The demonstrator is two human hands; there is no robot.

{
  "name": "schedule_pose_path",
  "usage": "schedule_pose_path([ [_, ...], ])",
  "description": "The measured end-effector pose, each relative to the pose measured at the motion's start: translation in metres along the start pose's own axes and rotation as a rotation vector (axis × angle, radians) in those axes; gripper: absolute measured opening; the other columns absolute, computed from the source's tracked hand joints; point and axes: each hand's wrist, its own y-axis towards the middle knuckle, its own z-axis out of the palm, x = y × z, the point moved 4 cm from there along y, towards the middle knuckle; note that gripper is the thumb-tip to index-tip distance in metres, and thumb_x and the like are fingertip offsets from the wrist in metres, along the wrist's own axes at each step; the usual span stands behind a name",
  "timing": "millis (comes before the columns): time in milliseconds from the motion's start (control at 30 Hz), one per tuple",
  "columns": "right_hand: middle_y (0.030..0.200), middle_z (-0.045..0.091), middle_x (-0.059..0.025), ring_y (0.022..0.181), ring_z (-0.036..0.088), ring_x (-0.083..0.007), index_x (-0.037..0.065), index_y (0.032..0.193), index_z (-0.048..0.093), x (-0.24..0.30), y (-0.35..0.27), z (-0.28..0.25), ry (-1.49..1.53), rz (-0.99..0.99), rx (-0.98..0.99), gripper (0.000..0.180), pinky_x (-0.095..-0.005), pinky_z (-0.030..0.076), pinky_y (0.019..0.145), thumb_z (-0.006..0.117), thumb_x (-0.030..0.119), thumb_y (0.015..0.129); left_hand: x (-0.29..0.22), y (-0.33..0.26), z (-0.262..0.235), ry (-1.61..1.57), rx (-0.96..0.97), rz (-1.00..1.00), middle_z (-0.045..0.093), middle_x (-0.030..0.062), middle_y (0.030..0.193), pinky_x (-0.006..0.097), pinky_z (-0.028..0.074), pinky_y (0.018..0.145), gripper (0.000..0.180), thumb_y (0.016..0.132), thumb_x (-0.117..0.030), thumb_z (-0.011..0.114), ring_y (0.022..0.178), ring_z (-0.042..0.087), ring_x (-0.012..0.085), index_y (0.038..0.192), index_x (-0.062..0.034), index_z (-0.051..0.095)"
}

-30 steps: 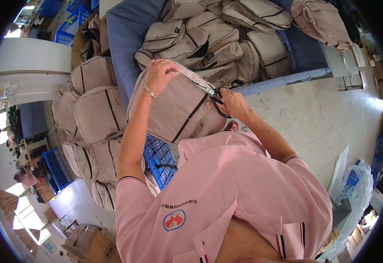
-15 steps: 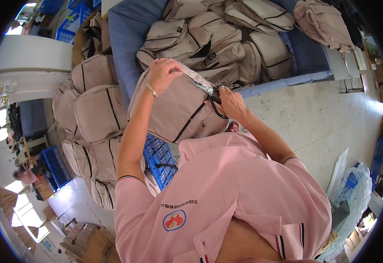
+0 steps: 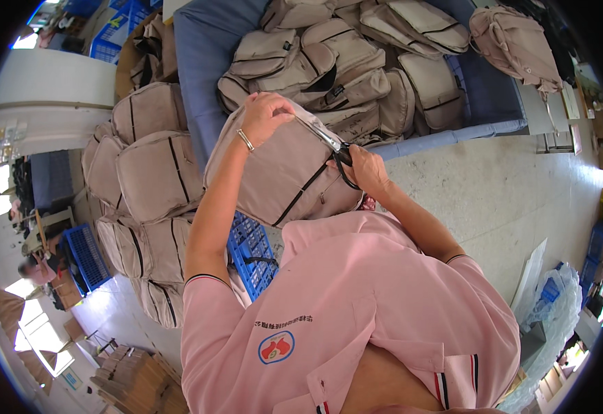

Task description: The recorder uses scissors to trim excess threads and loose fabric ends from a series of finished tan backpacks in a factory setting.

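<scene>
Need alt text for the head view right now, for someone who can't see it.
A person in a pink shirt holds a beige backpack upright, left hand gripping its top, right hand working scissors at its upper edge. More beige backpacks are heaped on a blue table ahead and stacked at the left, beside a blue crate.

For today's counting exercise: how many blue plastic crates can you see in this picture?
3: one blue crate under the held beige backpack, one at the left beside the backpack stack, one at top left. Others may be hidden.

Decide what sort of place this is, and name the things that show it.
Probably a bag-making workshop: identical beige fabric backpacks stacked in piles, more heaped on a blue-covered table, and black-handled scissors in the right hand.
</scene>
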Motion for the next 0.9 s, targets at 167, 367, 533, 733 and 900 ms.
schedule_pose_path([
  [167, 0.078, 0.063, -0.0253, 0.074, 0.062, -0.0458, -0.002, 0.083, 0.054, 0.005, 0.010, -0.006, 0.063, -0.031, -0.037, 0.061, -0.0494, 0.050, 0.066, 0.066, 0.057, 0.082, 0.015, -0.001, 0.004, -0.086, 0.100, -0.146, 0.063, -0.0029, 0.085, 0.036, 0.033, 0.099, 0.006, 0.078, -0.018, 0.071, 0.090, 0.061, 0.0169, 0.081, -0.0138, 0.068],
  [367, 0.069, 0.060, -0.0246, 0.067, 0.058, -0.0453, -0.002, 0.077, 0.056, -0.015, -0.003, 0.004, 0.323, 0.168, 0.020, 0.062, -0.0479, 0.045, 0.061, 0.063, 0.060, 0.084, 0.156, -0.058, -0.051, -0.354, -0.438, -0.574, 0.069, 0.0021, 0.100, 0.026, 0.049, 0.083, 0.025, 0.093, -0.017, 0.063, 0.096, 0.061, 0.0105, 0.113, -0.0030, 0.068],
  [533, 0.064, 0.054, -0.0149, 0.061, 0.045, -0.0199, -0.003, 0.091, 0.063, -0.047, -0.031, 0.019, 0.664, 0.278, -0.056, 0.053, -0.0377, 0.044, 0.061, 0.066, 0.050, 0.087, 0.211, -0.144, -0.002, -0.749, 0.080, -1.020, 0.070, 0.0033, 0.104, 0.026, 0.050, 0.083, 0.031, 0.094, -0.017, 0.060, 0.089, 0.063, 0.0124, 0.122, -0.0041, 0.065],
  [733, 0.070, 0.059, -0.0076, 0.069, 0.047, -0.0125, -0.003, 0.096, 0.063, -0.050, -0.048, 0.010, 0.708, 0.257, 0.027, 0.045, -0.0342, 0.044, 0.064, 0.071, 0.040, 0.085, 0.130, -0.113, 0.001, -1.031, 0.043, -0.759, 0.069, 0.0021, 0.103, 0.024, 0.048, 0.083, 0.027, 0.096, -0.017, 0.059, 0.087, 0.061, 0.0113, 0.118, -0.0033, 0.066],
  [900, 0.075, 0.058, -0.0007, 0.071, 0.047, -0.0080, -0.001, 0.094, 0.060, -0.020, -0.052, -0.031, 0.852, 0.207, -0.085, 0.030, -0.0270, 0.042, 0.065, 0.070, 0.026, 0.088, 0.024, -0.100, -0.105, -0.539, -0.262, -0.493, 0.067, -0.0012, 0.094, 0.022, 0.046, 0.079, 0.021, 0.095, -0.016, 0.059, 0.084, 0.058, 0.0083, 0.107, -0.0011, 0.068],
])
